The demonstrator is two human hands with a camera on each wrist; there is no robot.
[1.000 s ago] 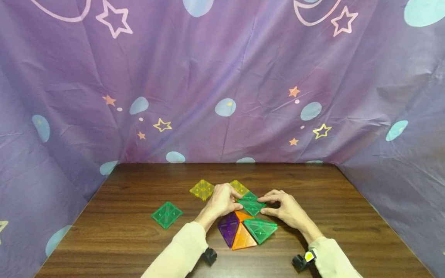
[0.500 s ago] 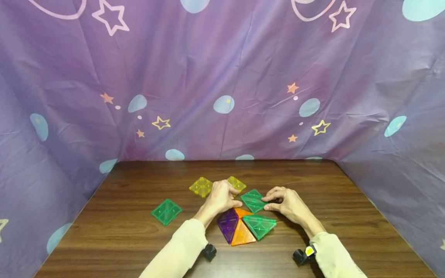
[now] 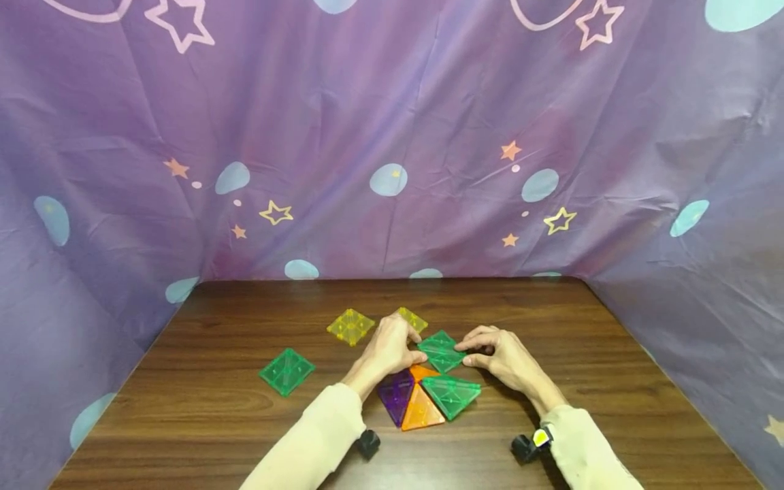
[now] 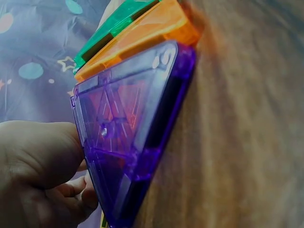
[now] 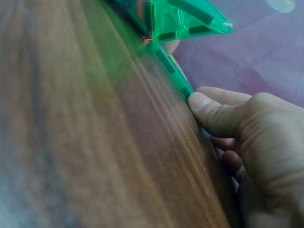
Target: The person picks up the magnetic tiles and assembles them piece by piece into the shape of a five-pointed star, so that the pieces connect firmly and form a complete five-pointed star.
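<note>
A translucent green square magnetic tile (image 3: 441, 352) lies low over the table, between both hands. My right hand (image 3: 505, 357) pinches its right corner between thumb and fingers; in the right wrist view the thumb presses that green tile's edge (image 5: 172, 71). My left hand (image 3: 387, 348) has thumb and index finger at the left corner. Just in front stands a small cluster of triangular tiles: a purple one (image 3: 397, 398), a front orange one (image 3: 422, 410), a back orange one (image 3: 422, 372) and a green one (image 3: 452, 395). The purple tile (image 4: 128, 128) hides part of the left fingers in the left wrist view.
A loose green square tile (image 3: 286, 372) lies on the wooden table (image 3: 202, 422) at the left. Two yellow tiles lie farther back, one left yellow tile (image 3: 351, 327) and one right yellow tile (image 3: 413, 320) partly behind my left hand. A purple patterned cloth (image 3: 343, 224) encloses the table.
The green square tile and my right hand shifted slightly right from the left hand, then came back toward it. The tile cluster keeps its place; the head view has tilted slightly.
</note>
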